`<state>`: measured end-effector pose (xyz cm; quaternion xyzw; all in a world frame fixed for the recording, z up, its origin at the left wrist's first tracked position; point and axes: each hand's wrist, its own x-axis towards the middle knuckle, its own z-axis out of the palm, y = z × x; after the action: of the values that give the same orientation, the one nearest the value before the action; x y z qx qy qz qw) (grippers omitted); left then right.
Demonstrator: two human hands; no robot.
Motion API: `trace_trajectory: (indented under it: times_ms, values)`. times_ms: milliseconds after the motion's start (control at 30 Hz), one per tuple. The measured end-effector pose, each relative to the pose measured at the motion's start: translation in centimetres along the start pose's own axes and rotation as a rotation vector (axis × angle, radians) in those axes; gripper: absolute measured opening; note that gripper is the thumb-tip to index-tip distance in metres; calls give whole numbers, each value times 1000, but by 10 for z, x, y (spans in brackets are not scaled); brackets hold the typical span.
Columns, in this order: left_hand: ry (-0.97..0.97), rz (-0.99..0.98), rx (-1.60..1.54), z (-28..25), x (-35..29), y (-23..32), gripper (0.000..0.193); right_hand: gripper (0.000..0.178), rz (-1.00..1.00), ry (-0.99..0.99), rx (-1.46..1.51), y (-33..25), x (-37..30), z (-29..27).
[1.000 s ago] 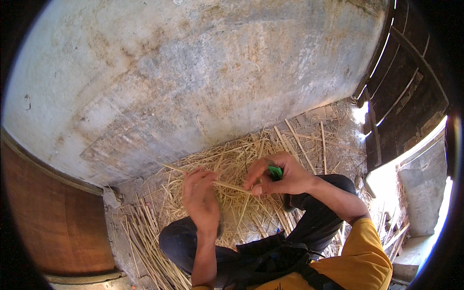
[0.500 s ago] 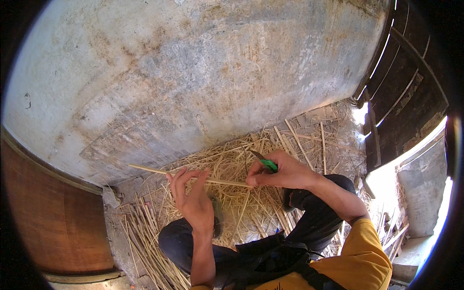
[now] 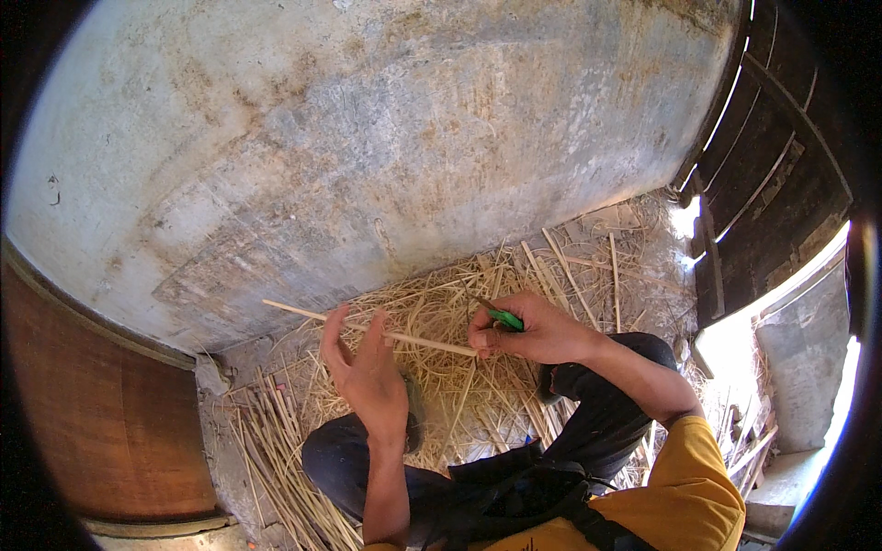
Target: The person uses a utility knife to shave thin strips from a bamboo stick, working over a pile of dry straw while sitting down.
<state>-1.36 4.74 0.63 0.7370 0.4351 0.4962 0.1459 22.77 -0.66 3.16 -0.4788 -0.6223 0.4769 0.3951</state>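
My right hand (image 3: pixel 537 329) is closed round a knife with a green handle (image 3: pixel 506 319), whose dark blade points up and left. Its fingertips also pinch the right end of a thin pale strip, apparently bamboo (image 3: pixel 427 343). The strip slants up to the left, passing behind the raised fingers of my left hand (image 3: pixel 372 381). That hand is open, with fingers spread; whether they touch the strip I cannot tell. A thin sliver hangs below the right fingertips.
Curly shavings (image 3: pixel 432 308) cover the floor between my legs and a stained wall (image 3: pixel 413 165). A bundle of long strips (image 3: pixel 280 450) lies left of my knee. Loose sticks (image 3: pixel 614 275) are at the far right, near dark boards (image 3: pixel 767 174). A brown wooden panel (image 3: pixel 101 404) stands left.
The strip tilts more steeply, its left end now higher and further right. My left fingers have straightened upward and spread. The right hand has barely moved, with the knife turned slightly.
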Motion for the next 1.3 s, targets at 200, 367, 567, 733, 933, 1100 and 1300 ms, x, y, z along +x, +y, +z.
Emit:
trace_trajectory:
  times_ms: [200, 367, 567, 733, 933, 1100, 1300]
  values:
    - [113, -389, -367, 19, -20, -41, 69, 17, -25, 54, 42, -3, 1, 8]
    - [-120, -747, -1236, 10, -11, -32, 73, 15, -97, 118, -209, -5, -1, 12]
    - [-229, -785, -1073, 3, -3, -6, 72, 17, -219, 76, -322, -2, -2, 16]
    - [-292, -786, -1115, 1, -3, -10, 78, 16, -294, 60, -364, 2, 1, 19]
    - [-371, -766, -1095, -2, -3, -8, 82, 15, -258, 43, -333, 0, 0, 17]
    - [-425, -758, -1049, -2, -5, -3, 85, 19, -237, 29, -434, 2, -1, 16]
    - [-571, -607, -1105, -1, -6, -10, 87, 18, -177, 153, -391, 6, -1, 10]
